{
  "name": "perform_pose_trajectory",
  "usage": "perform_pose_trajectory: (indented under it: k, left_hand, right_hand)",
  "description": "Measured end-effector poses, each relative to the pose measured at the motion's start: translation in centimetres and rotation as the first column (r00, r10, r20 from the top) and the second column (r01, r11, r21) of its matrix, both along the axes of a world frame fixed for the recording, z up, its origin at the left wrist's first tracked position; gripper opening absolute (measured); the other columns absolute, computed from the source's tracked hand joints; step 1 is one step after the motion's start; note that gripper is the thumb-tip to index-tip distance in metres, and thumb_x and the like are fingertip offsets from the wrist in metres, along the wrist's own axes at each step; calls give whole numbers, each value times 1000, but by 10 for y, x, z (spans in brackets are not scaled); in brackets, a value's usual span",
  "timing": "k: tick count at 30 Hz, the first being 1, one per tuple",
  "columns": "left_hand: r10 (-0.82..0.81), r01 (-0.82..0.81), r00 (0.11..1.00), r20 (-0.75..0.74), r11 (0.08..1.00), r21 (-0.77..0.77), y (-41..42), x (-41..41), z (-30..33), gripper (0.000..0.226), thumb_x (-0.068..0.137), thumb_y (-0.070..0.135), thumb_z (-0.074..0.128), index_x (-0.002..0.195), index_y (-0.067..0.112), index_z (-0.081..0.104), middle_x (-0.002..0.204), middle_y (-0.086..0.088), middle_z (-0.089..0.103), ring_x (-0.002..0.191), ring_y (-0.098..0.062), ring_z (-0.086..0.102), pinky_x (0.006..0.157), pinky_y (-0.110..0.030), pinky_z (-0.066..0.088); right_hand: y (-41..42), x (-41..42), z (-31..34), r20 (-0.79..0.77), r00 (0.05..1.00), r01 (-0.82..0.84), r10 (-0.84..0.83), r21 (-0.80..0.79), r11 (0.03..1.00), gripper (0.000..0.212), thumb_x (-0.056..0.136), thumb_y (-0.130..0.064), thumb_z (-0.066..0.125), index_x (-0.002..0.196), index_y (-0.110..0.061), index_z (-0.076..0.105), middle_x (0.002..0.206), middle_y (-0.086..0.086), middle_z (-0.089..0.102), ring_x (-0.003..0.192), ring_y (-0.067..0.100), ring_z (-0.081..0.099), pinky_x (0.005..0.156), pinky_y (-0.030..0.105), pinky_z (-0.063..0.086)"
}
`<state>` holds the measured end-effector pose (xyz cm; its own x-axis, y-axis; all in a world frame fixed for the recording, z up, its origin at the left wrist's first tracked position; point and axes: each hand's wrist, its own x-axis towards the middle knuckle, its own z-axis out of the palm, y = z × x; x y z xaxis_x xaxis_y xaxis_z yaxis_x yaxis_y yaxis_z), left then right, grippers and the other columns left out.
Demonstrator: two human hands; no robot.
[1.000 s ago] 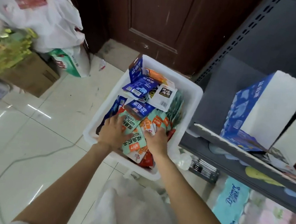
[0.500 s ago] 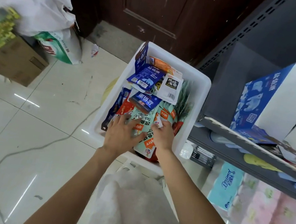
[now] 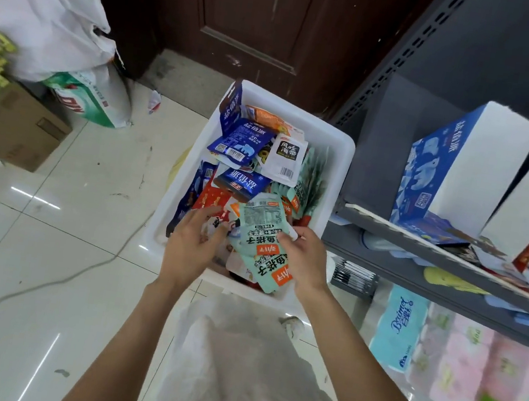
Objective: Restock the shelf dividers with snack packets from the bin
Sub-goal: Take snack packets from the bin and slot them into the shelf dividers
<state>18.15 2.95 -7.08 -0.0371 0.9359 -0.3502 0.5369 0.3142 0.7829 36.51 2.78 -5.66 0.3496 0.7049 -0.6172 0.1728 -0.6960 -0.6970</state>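
A white plastic bin (image 3: 340, 150) stands on the floor, full of blue, red, white and mint-green snack packets. My right hand (image 3: 303, 262) grips a bunch of mint-green packets (image 3: 260, 231) with orange labels, raised above the pile near the bin's front. My left hand (image 3: 193, 246) touches the left side of that bunch, fingers spread over the packets beneath. To the right, the grey shelf (image 3: 422, 246) carries white cardboard dividers (image 3: 483, 165), one with a blue printed side.
A dark wooden door (image 3: 267, 20) is behind the bin. Bags and a cardboard box (image 3: 15, 126) sit at the left on the tiled floor, where a cable (image 3: 45, 283) runs. Tissue packs (image 3: 455, 362) fill the lower shelf. A white plastic bag (image 3: 246, 371) lies near me.
Both hands gathered the green packets from the pile and lifted them; the right hand now holds the bunch tilted up. The camera moved closer to the bin.
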Motion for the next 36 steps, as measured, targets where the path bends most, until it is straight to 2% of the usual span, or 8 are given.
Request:
perform_pose_trajectory:
  k: [5,7,11,14,18,23,28,36]
  left_hand:
    - [165,-153,959,229,986,-68,3,0,25,30,95,33,55,123,23,57,124,10,58,105,-4,58,74,-8,43]
    - [242,-199,908,341,967,-157,1,4,36,39,91,40,58,126,24,55,120,12,60,105,-2,59,79,-13,45]
    - [332,-80,734,592,909,-410,-2,17,57,61,79,62,58,124,22,58,111,1,70,105,-17,65,87,-33,52]
    - [337,36,534,775,907,-419,-1,34,76,44,88,48,47,122,23,59,113,-3,69,106,-19,64,84,-32,52]
    - [425,-43,330,843,899,-436,8,46,87,46,89,25,49,132,9,53,123,-15,64,108,-27,63,80,-34,55]
    - [483,-209,313,818,875,-437,9,57,88,52,83,10,56,135,7,47,123,-19,62,93,-27,68,69,-35,58]
    - [450,-316,254,856,875,-366,8,63,87,57,91,1,52,142,23,36,125,-13,62,105,-30,64,78,-41,58]
    - [458,-255,266,848,882,-397,11,59,90,22,94,7,50,113,13,59,106,-12,70,87,-25,69,76,-39,57]
  right_hand:
    - [-22,11,38,-242,967,108,-84,86,990,6,90,-11,62,93,-15,59,81,1,73,74,20,71,65,37,57]
    - [-24,13,50,-315,942,164,-112,144,976,7,90,-12,61,94,-17,59,82,0,74,76,20,71,65,38,58]
    - [-22,9,62,-408,899,261,-158,211,942,11,92,-11,58,102,-15,58,89,0,74,82,21,71,71,40,59]
    - [-18,2,67,-440,887,276,-143,255,927,18,92,-13,57,110,-12,56,93,4,74,84,22,71,68,35,58]
    - [-18,-8,68,-466,879,257,-99,288,922,17,94,-13,54,110,-10,57,98,8,73,83,21,70,66,31,56]
    - [-22,-12,66,-445,889,259,-108,293,921,14,97,-17,49,106,-12,60,96,3,73,82,15,70,64,25,53]
    - [-20,-14,66,-382,920,242,-90,370,897,15,99,-17,47,103,-8,59,91,-2,72,82,9,69,65,20,52]
    - [-17,-10,65,-319,946,177,-55,367,913,12,98,-17,48,98,-11,58,94,0,71,81,6,69,62,15,50]
